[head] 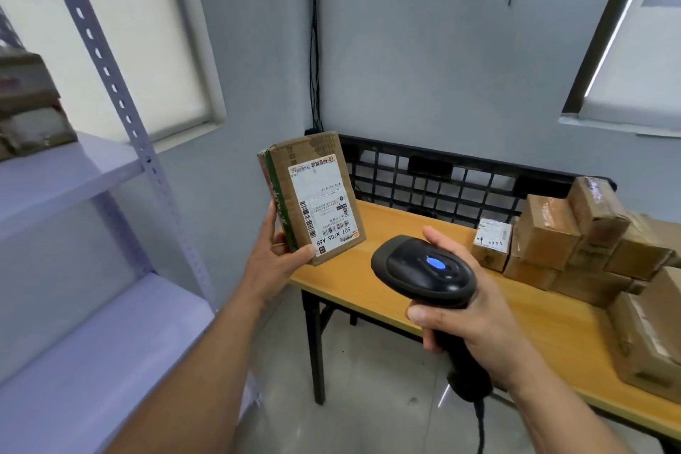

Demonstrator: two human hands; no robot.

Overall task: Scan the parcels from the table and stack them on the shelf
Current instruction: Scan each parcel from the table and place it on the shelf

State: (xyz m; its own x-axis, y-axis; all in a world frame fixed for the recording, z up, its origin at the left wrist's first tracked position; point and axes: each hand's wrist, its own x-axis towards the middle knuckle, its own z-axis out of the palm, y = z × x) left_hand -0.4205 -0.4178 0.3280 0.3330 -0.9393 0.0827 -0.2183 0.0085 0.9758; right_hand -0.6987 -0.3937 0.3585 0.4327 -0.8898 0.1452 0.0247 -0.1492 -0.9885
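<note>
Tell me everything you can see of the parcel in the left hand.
The parcel is a worn brown cardboard box with a green stripe along its left edge and a white barcoded shipping label, reading upside down, facing the camera. It stands on end, slightly tilted, in the air by the table's left end. Only the left hand touches it, gripping its lower left corner.

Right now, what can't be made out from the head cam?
- Head view: parcel in the left hand: label's small print too small to read; back face turned away.
- Head view: barcode scanner: trigger covered by the right hand; scan window faces away.
- Head view: parcel pile on the table: cut off by the right edge, count unknown.
- Head view: parcels on the shelf: blurred, cut off by the left edge.
</note>
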